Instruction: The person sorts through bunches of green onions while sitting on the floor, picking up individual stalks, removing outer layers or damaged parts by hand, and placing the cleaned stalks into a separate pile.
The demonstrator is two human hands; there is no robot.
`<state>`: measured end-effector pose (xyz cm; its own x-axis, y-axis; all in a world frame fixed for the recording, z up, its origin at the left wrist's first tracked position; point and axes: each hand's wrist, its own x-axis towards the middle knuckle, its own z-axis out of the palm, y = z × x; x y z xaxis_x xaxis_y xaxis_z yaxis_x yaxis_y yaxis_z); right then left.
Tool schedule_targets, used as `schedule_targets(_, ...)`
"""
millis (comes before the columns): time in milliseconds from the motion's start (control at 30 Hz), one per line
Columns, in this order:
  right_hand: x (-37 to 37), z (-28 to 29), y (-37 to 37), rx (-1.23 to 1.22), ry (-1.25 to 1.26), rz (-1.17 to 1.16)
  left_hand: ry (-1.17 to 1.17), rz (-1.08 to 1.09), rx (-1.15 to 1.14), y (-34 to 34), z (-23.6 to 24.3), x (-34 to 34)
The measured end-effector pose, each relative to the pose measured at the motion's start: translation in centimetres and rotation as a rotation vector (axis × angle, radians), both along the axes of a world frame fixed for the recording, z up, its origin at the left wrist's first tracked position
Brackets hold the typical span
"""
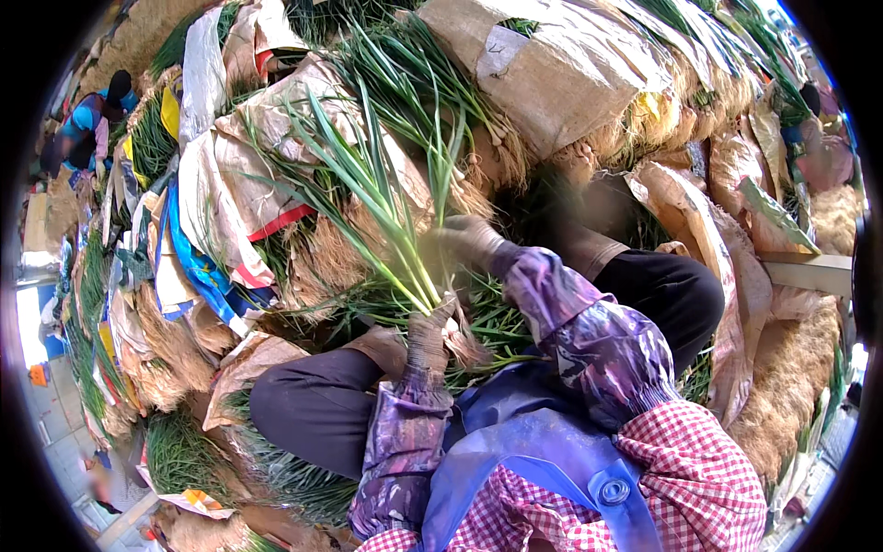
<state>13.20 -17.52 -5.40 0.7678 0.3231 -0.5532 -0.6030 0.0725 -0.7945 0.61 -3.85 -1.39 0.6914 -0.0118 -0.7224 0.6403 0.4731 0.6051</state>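
My gloved left hand is closed around the lower stalks of a small bunch of green onions. The long green leaves fan up and to the left, and pale fibrous roots hang below the grip. Just above and to the right is my gloved right hand, beside the bunch's leaves. Motion smears its fingers, so whether they grip a leaf cannot be made out. Loose green onions lie on my lap beneath both hands.
Piled bundles of green onions with bushy roots lie ahead, partly under beige woven sacks. My bent knees flank the lap. A torn sack stands at right. Another person is at far left.
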Motion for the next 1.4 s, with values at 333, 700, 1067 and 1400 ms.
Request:
schedule_targets(333, 0.8, -2.3, -4.9, -0.663, -0.309, -0.251, -0.128, 0.086, -0.514, 1.0, 1.2, 0.6)
schedule_targets(700, 1.9, -0.6, -2.9, -1.05, -0.635, 0.15, -0.374, -0.04, -0.884, 3.1, 3.1, 0.9)
schedule_targets(1067, 13.3, -1.6, -0.6, -1.271, -0.507, 0.478, -0.45, 0.117, -0.496, 2.3, 1.7, 4.0)
schedule_targets(1400, 1.2, 3.5, -2.1, 0.04, 0.066, 0.262, -0.178, 0.175, -0.326, 0.1, -0.7, 3.0)
